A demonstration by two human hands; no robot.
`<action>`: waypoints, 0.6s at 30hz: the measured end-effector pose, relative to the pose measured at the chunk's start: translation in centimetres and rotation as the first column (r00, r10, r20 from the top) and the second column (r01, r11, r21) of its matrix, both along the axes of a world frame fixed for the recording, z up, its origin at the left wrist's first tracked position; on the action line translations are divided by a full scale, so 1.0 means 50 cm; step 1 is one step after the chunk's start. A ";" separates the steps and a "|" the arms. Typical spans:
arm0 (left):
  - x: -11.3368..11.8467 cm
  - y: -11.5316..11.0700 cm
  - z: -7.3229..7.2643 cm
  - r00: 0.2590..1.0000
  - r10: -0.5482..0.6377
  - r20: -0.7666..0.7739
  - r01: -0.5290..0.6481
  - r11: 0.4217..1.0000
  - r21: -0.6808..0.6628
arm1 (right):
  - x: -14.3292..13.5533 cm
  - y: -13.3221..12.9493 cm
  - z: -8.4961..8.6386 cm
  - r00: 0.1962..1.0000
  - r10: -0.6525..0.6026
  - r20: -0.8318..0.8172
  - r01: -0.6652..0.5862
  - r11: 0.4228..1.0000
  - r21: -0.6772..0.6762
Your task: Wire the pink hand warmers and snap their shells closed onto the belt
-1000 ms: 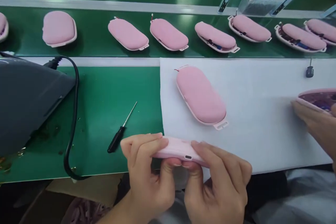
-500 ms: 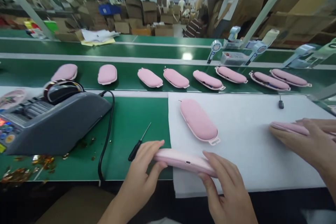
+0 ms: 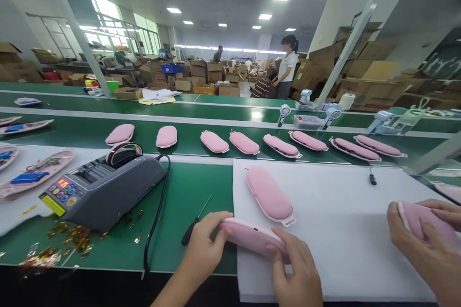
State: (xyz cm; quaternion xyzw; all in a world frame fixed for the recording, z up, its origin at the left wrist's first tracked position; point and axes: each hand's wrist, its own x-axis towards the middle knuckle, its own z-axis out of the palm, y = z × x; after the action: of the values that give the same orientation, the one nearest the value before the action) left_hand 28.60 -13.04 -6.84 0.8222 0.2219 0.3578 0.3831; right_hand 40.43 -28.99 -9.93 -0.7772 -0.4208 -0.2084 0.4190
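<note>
Between my two hands I hold a pink oval padded case (image 3: 252, 239), tilted so its edge with a small dark slot faces up. My left hand (image 3: 209, 237) pinches its left end, thumb below and fingers on top. At the other end, my right hand (image 3: 297, 266) grips with thumb and fingers. Just beyond it, a second pink case (image 3: 270, 194) with a pale loop at its near end lies on the white sheet (image 3: 334, 230). A black-handled screwdriver (image 3: 190, 230) rests on the green table left of my left hand.
A grey tape dispenser (image 3: 118, 192) with a black cable stands at left, near amber tape scraps (image 3: 77, 240). Several pink cases (image 3: 245, 143) line the green belt behind. At right, a co-worker's hands (image 3: 419, 235) hold another case. Opened cases with blue parts (image 3: 30, 177) lie far left.
My view has tilted up, showing more of the room. The case in my hands has rolled, so more of its pink face shows. The co-worker's case has turned too.
</note>
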 end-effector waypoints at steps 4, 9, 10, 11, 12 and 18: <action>0.001 0.004 0.038 0.999 -0.006 -0.031 0.004 0.997 -0.073 | 0.007 -0.015 0.036 0.994 0.034 -0.104 -0.036 0.999 -0.020; -0.026 0.032 0.149 0.997 -0.038 0.063 0.034 0.997 0.070 | 0.010 0.012 0.122 0.961 0.212 -0.179 -0.222 0.974 -0.037; -0.021 0.049 0.175 0.997 -0.033 0.064 0.028 0.997 0.072 | 0.019 0.029 0.148 0.950 0.260 -0.172 -0.274 0.960 -0.062; -0.008 0.070 0.198 0.998 -0.013 0.060 0.011 0.999 0.043 | 0.033 0.051 0.176 0.943 0.287 -0.168 -0.303 0.949 -0.082; 0.011 0.097 0.216 0.998 0.023 0.052 -0.023 1.000 -0.009 | 0.052 0.077 0.203 0.944 0.279 -0.178 -0.300 0.948 -0.103; 0.222 0.332 0.195 0.908 0.387 -0.162 -0.420 0.839 -0.347 | 0.228 0.298 0.287 0.950 -0.088 -0.299 -0.007 0.953 -0.303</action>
State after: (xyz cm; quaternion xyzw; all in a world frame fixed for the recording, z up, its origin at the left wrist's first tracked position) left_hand 39.70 3.54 2.93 0.6830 0.4703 0.3460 0.4388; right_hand 51.85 -14.08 4.42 -0.8633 -0.3606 -0.0263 0.3522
